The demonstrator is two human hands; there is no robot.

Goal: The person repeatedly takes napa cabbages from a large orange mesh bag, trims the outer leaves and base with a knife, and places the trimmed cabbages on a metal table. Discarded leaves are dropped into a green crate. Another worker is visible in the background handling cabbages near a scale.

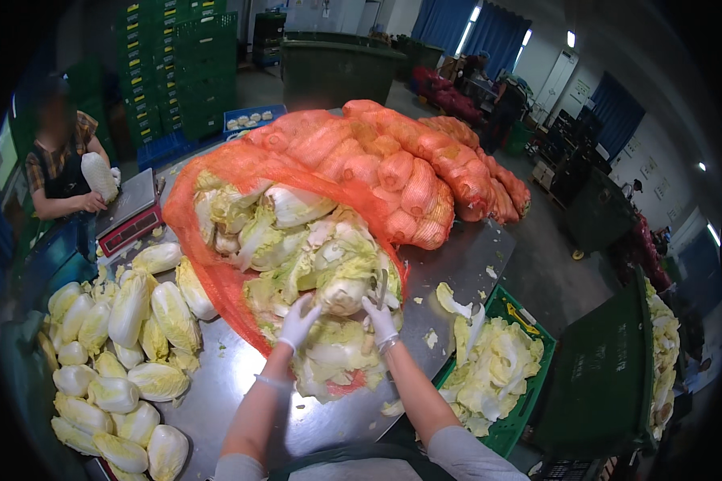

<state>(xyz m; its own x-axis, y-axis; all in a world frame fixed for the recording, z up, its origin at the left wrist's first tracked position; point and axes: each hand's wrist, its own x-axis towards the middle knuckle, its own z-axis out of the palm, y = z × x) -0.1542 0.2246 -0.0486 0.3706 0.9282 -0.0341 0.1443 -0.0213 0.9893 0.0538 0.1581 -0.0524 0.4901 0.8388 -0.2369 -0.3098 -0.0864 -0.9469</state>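
Observation:
A napa cabbage (342,296) lies with its pale base toward me, at the mouth of an open orange mesh sack (217,276). My left hand (299,322), in a white glove, grips the cabbage's left side. On its other side is my right hand (380,321), also gloved, with a narrow grey knife blade (383,284) rising from it; the handle is hidden in the fingers. More cabbages (297,206) and loose leaves (329,361) fill the sack mouth and spill onto the metal table (233,361).
Trimmed cabbages (128,385) are piled at left, near a scale (128,228) where a co-worker (64,168) holds one. Full orange sacks (409,176) lie behind. At right are a green crate (537,361) of leaves and a large green bin (602,377).

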